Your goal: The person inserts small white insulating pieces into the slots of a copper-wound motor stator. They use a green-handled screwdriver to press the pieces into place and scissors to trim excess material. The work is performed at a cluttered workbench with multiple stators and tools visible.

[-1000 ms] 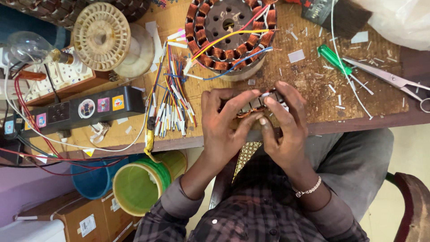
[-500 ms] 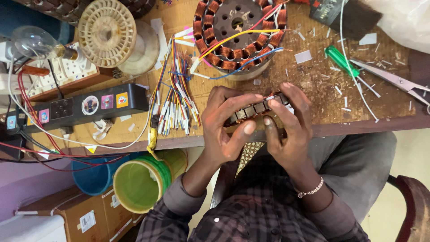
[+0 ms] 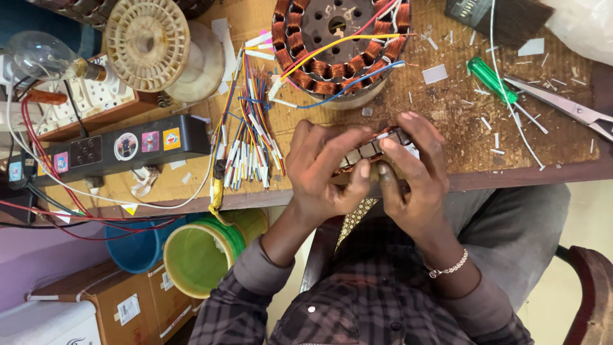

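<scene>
A small slotted metal core (image 3: pixel 373 148) (mostly hidden by fingers) sits pinched between both hands at the counter (image 3: pixel 447 121) edge. The left hand (image 3: pixel 322 169) grips its near side, the right hand (image 3: pixel 415 172) clasps it from the far side. Just beyond the hands lies a copper-wound stator (image 3: pixel 338 48); beside the left hand, a bundle of coloured wires (image 3: pixel 249 140).

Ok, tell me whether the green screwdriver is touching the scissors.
Apart. The head view shows the green screwdriver lying on the wooden bench with a strip of bare bench between its handle and the scissors blades to its right.
</scene>
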